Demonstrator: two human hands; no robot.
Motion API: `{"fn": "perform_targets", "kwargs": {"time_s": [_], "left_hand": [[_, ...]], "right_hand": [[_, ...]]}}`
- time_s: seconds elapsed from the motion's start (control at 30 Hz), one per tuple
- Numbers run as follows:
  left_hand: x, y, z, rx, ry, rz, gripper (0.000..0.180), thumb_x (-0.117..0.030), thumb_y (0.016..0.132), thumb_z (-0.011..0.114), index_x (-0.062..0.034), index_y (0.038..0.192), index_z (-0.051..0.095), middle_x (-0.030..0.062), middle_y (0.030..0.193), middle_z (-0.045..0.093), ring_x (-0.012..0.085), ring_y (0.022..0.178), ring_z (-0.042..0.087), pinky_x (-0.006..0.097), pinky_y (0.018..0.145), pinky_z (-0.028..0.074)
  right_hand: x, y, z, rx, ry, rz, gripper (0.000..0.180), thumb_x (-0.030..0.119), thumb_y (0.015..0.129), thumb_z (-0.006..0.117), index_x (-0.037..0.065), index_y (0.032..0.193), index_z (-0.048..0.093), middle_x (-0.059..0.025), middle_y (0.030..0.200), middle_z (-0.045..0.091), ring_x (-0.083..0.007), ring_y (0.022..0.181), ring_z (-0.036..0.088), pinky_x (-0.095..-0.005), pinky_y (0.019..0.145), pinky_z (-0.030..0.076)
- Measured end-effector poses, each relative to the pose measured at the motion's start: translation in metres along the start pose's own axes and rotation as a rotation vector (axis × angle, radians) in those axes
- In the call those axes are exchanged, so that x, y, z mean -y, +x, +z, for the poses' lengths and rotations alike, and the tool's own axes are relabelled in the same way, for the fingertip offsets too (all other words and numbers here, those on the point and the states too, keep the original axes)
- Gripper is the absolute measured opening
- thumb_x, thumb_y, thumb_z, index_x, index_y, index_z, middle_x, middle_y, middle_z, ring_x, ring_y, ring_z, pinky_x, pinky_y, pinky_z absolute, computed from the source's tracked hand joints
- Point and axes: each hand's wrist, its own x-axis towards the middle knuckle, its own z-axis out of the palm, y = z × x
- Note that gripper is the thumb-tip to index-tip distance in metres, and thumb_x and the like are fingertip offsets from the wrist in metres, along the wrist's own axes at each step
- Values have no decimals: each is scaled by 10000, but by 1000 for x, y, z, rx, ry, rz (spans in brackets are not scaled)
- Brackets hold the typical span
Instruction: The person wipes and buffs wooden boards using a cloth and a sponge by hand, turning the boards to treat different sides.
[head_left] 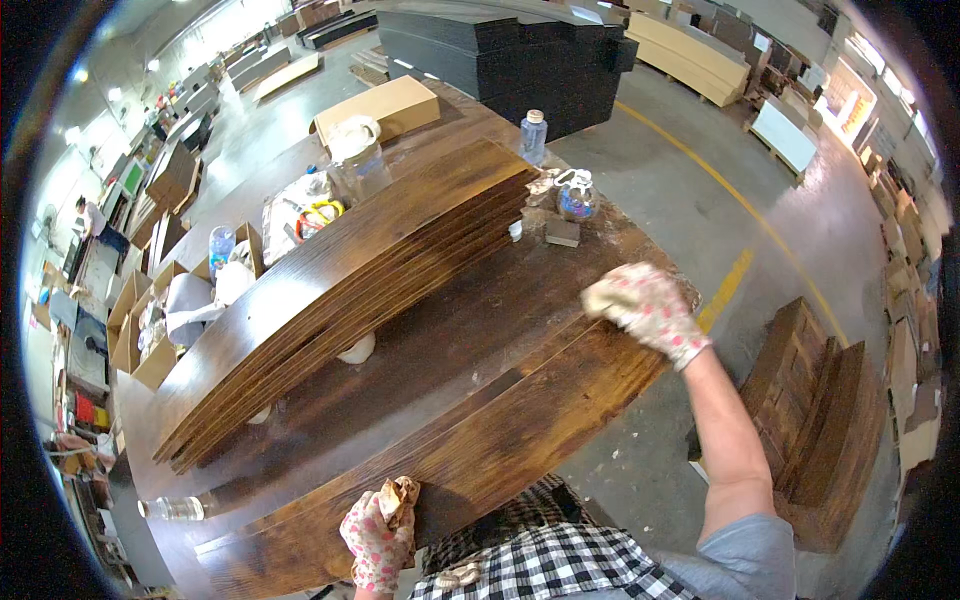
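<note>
A long brown wood-grain board (470, 455) lies along the near side of the table. At its near edge my left hand (372, 540), in a white glove with pink dots, is closed on a crumpled, brown-stained rag (399, 497). Over the board's far right end is my right hand (650, 310), gloved the same way and slightly blurred. Its fingers are curled down toward the surface; a yellowish patch shows at them, and what they hold I cannot make out. Behind the board rests a stack of similar curved boards (350, 255).
A small block (563, 233), a jar (576, 197) and a plastic bottle (533, 138) stand beyond the stack's right end. Another bottle (172, 509) lies at the left. Cartons (155, 350) flank the table; more brown boards (815, 430) stand on the floor at right.
</note>
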Motion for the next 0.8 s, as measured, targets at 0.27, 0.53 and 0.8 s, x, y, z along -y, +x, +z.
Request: {"fn": "perform_targets", "kwargs": {"time_s": [0.27,0.53,0.8], "left_hand": [[-22,15,2,-309,-118,360,360,-200,801,668,-42,1105,558,137,938,628,316,857,607,421,789,492],[-71,46,41,264,288,595,473,-169,804,586,-66,1262,529,119,1470,358,328,1341,347,455,1102,295],[-220,169,138,309,-44,900,598,-275,797,605,-36,1326,460,157,1474,334,304,1384,278,424,1132,245]], "right_hand": [[-37,-14,-16,-78,-414,370,172,143,793,606,122,950,674,-65,922,635,-260,895,587,-374,817,448],[1,-46,75,-948,889,605,406,171,929,561,1,1289,479,-113,1247,529,-215,1193,478,-337,1043,350],[11,-39,80,-1020,1117,610,416,80,933,526,13,1330,419,-105,1314,461,-194,1211,444,-333,1030,364]]}}
